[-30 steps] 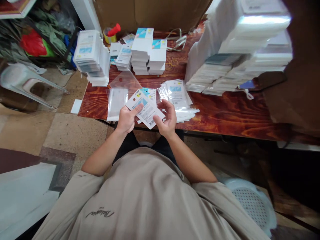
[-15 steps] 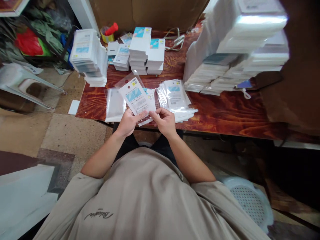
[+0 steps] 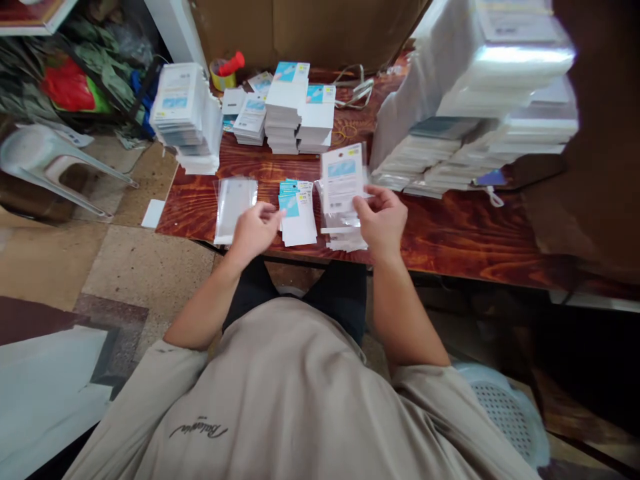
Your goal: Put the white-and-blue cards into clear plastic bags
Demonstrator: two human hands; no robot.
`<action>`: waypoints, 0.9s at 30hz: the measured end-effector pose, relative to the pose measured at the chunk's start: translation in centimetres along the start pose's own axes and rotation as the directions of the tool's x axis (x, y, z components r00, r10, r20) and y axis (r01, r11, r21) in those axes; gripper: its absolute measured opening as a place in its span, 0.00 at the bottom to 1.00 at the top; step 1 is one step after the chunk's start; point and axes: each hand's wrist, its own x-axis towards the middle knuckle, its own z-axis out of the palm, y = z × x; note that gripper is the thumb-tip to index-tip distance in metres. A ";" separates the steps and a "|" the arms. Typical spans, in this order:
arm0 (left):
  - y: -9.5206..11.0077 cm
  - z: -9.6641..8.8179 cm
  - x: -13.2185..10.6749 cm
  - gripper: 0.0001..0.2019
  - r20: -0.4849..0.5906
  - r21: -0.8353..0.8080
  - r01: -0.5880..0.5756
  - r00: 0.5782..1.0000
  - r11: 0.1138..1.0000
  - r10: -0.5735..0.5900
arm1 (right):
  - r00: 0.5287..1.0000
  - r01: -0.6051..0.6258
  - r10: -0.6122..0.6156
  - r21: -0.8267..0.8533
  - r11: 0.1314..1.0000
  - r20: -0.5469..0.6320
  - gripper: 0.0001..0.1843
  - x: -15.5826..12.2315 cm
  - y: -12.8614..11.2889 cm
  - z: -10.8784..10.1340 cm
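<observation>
My right hand (image 3: 384,219) grips the lower right corner of a printed card in a clear plastic bag (image 3: 343,181), thumb on top. This bagged card is above a pile of other bagged cards (image 3: 345,239) on the table. My left hand (image 3: 256,231) has its fingers loosely bent and apart, with nothing seen in them. Its fingertips are at the left edge of a small stack of blue and white cards (image 3: 300,223). Flat clear plastic bags (image 3: 235,200) lie just beyond and left of that hand.
Card stacks (image 3: 283,107) stand at the back of the wooden table (image 3: 450,233). A taller stack (image 3: 177,113) is on the left, and high piles of bagged cards (image 3: 450,100) rise on the right. A tape roll (image 3: 223,77) lies behind. White plastic stools (image 3: 505,407) flank the table.
My hands have moved apart. The right hand carried the bagged card from the middle to over the right pile; the left let go of it and moved beside the blue and white cards.
</observation>
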 end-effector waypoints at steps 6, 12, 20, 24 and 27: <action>-4.8 -6.8 5.7 0.31 -0.345 0.548 0.296 0.932 0.782 -0.111 | 0.965 0.017 -0.177 -0.627 0.779 -0.194 0.21 1.2 2.4 -0.5; -6.8 -9.3 7.8 0.16 -0.232 0.517 0.266 0.958 0.813 -0.166 | 0.701 0.680 -0.456 -0.320 0.660 0.548 0.23 -3.4 -2.1 2.7; -6.7 -8.8 6.1 0.07 -0.417 0.204 0.063 0.908 0.977 0.029 | 0.358 0.881 -0.286 -0.219 0.420 0.889 0.13 -5.1 -5.1 2.9; -5.7 -6.2 5.2 0.10 -0.354 -0.488 -0.022 0.919 0.873 -0.175 | 0.588 0.738 -0.423 -0.242 0.630 0.689 0.16 -5.0 -5.1 1.4; -4.6 -4.7 4.8 0.15 -0.348 -0.618 -0.061 0.915 0.784 -0.203 | 0.883 0.422 -0.395 -0.062 0.904 0.253 0.19 -5.7 -5.4 0.4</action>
